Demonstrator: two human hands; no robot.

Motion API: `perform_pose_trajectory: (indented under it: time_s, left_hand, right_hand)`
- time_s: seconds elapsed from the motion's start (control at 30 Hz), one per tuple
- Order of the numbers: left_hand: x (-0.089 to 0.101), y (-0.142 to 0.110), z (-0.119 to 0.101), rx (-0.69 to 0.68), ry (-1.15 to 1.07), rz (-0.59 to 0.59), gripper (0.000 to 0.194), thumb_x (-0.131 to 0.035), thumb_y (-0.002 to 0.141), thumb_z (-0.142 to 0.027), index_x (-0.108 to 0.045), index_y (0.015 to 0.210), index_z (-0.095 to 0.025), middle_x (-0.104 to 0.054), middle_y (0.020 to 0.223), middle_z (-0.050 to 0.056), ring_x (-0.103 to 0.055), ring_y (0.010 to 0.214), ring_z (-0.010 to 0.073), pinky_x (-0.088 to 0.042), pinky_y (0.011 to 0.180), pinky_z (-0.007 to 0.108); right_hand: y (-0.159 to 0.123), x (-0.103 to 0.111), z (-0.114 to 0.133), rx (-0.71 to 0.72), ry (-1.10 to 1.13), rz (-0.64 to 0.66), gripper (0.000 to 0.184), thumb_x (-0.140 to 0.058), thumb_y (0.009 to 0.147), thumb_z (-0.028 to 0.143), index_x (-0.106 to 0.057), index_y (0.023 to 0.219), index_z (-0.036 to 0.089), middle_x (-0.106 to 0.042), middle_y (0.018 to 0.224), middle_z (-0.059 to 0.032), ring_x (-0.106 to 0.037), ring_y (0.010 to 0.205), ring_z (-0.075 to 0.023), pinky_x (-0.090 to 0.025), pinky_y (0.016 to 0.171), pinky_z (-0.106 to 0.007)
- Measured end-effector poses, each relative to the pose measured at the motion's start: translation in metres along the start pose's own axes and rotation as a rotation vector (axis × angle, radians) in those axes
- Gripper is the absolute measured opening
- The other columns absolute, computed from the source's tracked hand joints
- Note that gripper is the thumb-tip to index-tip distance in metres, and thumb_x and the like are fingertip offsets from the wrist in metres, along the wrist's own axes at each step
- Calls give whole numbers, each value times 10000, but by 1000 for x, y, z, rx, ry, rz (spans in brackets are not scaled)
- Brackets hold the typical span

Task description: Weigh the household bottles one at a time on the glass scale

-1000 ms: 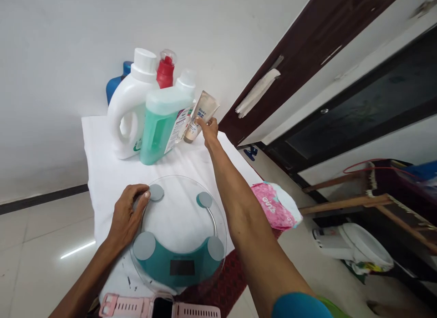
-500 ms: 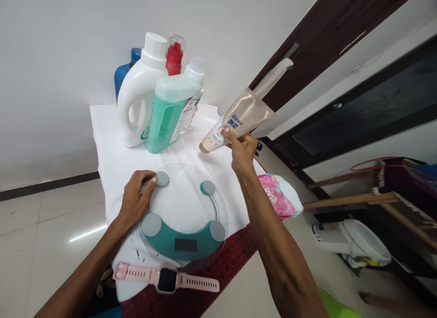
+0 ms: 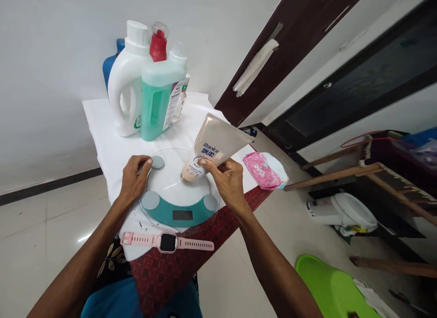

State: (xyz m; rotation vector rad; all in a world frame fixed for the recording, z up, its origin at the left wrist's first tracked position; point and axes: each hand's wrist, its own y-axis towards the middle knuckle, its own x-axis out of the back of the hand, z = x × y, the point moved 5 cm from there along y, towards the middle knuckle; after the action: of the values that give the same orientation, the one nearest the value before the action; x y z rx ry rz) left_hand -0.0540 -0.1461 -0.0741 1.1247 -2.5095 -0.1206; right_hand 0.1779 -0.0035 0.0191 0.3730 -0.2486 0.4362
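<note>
My right hand [image 3: 228, 180] is closed around a beige squeeze tube [image 3: 212, 147] with blue lettering, held cap down. Its cap rests on or just above the middle of a round glass scale [image 3: 177, 192] with a teal base and grey pads. My left hand [image 3: 134, 180] grips the scale's left rim, thumb by the upper left pad. The scale lies on a white cloth [image 3: 109, 140] over a small table.
A white jug [image 3: 123, 85], a green liquid bottle [image 3: 157, 97], a red-capped bottle [image 3: 158, 45] and a blue container [image 3: 109, 63] stand at the table's back. A pink smartwatch [image 3: 167, 242] lies in front of the scale. A pink packet [image 3: 264, 170] sits right; a green tub [image 3: 332, 288] on the floor.
My right hand picked the tube up from beside the bottles at the back, carried it toward me and brought it cap down over the scale. My left hand stayed on the scale's rim.
</note>
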Motion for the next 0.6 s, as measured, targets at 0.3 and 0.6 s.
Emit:
perform_pose_trajectory:
  time_s: [0.3, 0.6]
  left_hand:
    - [4, 0, 3, 42, -43, -15, 486, -602, 961, -620, -711, 1180, -200, -705, 1275, 138, -713, 1107, 288, -579, 1041, 475]
    - [-14, -16, -94, -313, 193, 61, 886, -828, 810, -690, -541, 1495, -206, -608, 1485, 195, -593, 1401, 394, -500, 1181, 598]
  right_hand:
    - [-32, 38, -10, 52, -71, -52, 629, -841, 865, 599, -681, 1380, 276, -741, 1429, -122, -695, 1319, -303, -625, 962, -449]
    - [-85, 94, -92, 44, -613, -289, 654, -428, 1056, 734, -394, 599, 267, -461, 532, 24, -413, 528, -148, -333, 590, -320]
